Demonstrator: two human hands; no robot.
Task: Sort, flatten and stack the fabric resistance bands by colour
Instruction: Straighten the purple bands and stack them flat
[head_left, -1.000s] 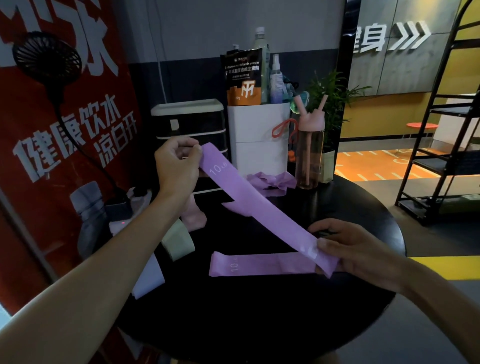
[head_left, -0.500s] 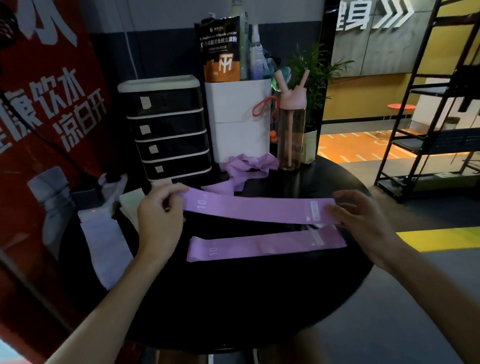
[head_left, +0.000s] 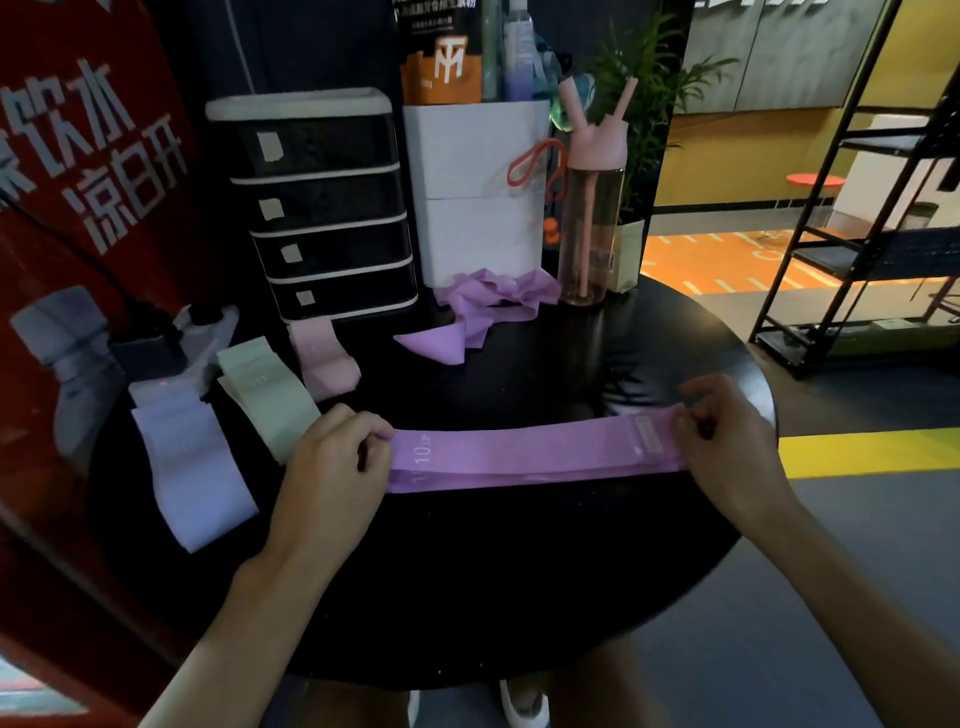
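We pinch top purple band (head_left: 519, 448) ends, left hand (head_left: 332, 462), right hand (head_left: 727, 447), directly over lower purple band (head_left: 467, 482); match edges, set down flat, smooth creases outward.

The left hand (head_left: 332, 457) pinches the end of a purple band (head_left: 519, 447) marked 10; the right hand (head_left: 727, 441) pinches its tagged end. It lies flat over a 2nd band (head_left: 441, 484), whose edge shows below, on the black table (head_left: 467, 571). A green band (head_left: 265, 395), pink band (head_left: 324, 358) and lilac band (head_left: 192, 467) lie to the left, and a crumpled purple heap (head_left: 488, 306) sits behind.
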